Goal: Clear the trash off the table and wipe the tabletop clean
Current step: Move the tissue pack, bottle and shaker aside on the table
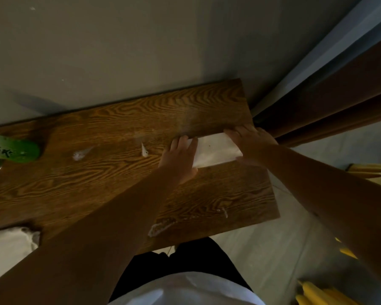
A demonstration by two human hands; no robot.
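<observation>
A white folded tissue point(216, 150) lies flat on the dark wooden tabletop point(119, 179) near its right end. My left hand point(180, 159) presses on the tissue's left edge with fingers spread. My right hand point(249, 144) covers its right edge, fingers flat on it. Small white scraps of trash lie on the wood: one scrap point(80, 154) left of centre, another scrap point(144, 150) just left of my left hand, and a smeared white patch point(160, 225) near the front edge.
A green packet point(13, 150) sits at the table's left end. Something white point(11, 243) lies at the front left corner. A grey wall runs behind the table. Brown curtains point(339, 102) hang at the right. Yellow objects point(317, 293) stand on the floor at the lower right.
</observation>
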